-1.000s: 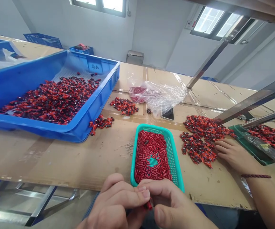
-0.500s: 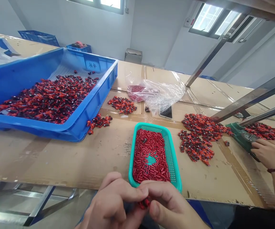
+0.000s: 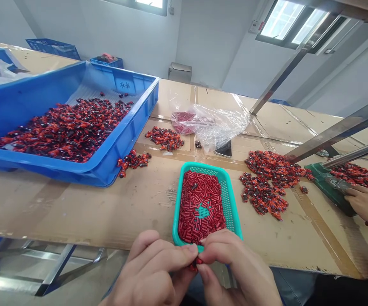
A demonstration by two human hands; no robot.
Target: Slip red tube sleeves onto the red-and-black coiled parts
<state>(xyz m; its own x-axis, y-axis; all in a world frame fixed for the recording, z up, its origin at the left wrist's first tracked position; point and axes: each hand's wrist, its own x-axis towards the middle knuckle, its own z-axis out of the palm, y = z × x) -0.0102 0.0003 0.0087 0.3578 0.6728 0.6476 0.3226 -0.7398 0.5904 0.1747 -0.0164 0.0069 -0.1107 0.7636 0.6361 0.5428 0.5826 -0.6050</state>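
Now, right at the near edge of the tan cardboard-covered table point(image 3: 107, 208), a small red-and-dark piece point(image 3: 194, 265) is being pinched between two bare hands! On its left side it is gripped by the left hand point(image 3: 155, 272), the index fingertip laid over it and the thumb set lower down. On its right it is met by the right hand point(image 3: 235, 263), whose index finger and thumb are bent in and closed on it. Much of the piece is covered by fingertips, so its full shape cannot be told. Just beyond, a green perforated plastic basket point(image 3: 176, 216) is seen, loaded with short dark-red tubes point(image 3: 188, 212). To the right, orange-and-black parts point(image 3: 263, 170) are heaped on the table; to the left, more are held in a large blue plastic tray point(image 3: 132, 129). And at far right, a dark green fixture point(image 3: 330, 191) is touched by a co-worker's hand point(image 3: 367, 206)!
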